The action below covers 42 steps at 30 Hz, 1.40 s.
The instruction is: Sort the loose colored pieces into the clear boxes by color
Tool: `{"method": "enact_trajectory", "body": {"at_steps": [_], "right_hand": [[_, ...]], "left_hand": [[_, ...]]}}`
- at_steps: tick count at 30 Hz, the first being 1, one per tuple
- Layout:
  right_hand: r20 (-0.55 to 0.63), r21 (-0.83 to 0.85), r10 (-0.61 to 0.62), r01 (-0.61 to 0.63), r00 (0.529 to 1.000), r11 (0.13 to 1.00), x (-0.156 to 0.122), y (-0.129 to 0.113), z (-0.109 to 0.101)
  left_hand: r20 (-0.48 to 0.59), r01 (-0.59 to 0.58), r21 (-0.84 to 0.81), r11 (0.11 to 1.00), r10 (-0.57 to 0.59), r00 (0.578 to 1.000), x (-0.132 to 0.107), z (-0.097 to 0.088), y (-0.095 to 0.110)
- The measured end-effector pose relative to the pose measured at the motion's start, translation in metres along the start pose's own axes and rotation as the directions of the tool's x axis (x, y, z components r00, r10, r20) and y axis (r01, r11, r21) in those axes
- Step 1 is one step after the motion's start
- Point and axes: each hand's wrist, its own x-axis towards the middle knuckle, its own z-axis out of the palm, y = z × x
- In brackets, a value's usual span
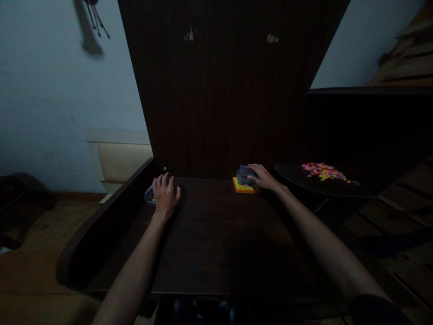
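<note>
At the back left of the dark desk, my left hand (165, 195) is palm down with its fingers spread and slightly bent. Beside and partly beneath it lies a small clear plastic case (148, 194) with something yellow in it; the hand hides the rest. At the back, right of centre, my right hand (262, 176) has its fingers curled on a stack of small clear plastic cases (242, 175). That stack rests on a flat yellow-orange box (244, 187). The right hand covers the stack's right side.
A pile of small pink, red and yellow pieces (323, 171) lies on a rounded dark shelf (291, 174) at the right. A raised side panel (98, 225) edges the desk (203, 243) on the left. Behind it stands a tall dark board (216, 99).
</note>
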Motion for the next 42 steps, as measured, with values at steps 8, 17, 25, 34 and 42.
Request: {"method": "enact_trajectory", "body": {"at_steps": [8,17,25,34,42], "right_hand": [[0.092,-0.003,-0.008,0.009,0.996,1.0,0.015,0.022,0.004],[0.11,-0.017,0.002,0.0,0.994,1.0,0.007,0.028,0.008],[0.069,-0.067,0.007,-0.002,0.998,0.998,0.003,0.023,0.015],[-0.116,-0.08,0.042,-0.051,0.992,0.995,-0.017,-0.02,-0.002],[-0.192,-0.009,-0.054,0.053,0.98,0.999,-0.047,-0.083,-0.002]], "left_hand": [[0.002,0.117,0.194,0.974,-0.119,0.993,0.004,-0.013,-0.009],[0.1,0.227,0.328,0.917,-0.272,0.957,0.005,-0.017,-0.017],[0.15,0.237,0.355,0.905,-0.305,0.94,0.004,-0.017,-0.018],[0.232,0.279,0.341,0.898,-0.368,0.901,0.004,-0.027,-0.022],[0.293,0.125,0.182,0.975,-0.175,0.94,0.004,-0.015,-0.014]]}}
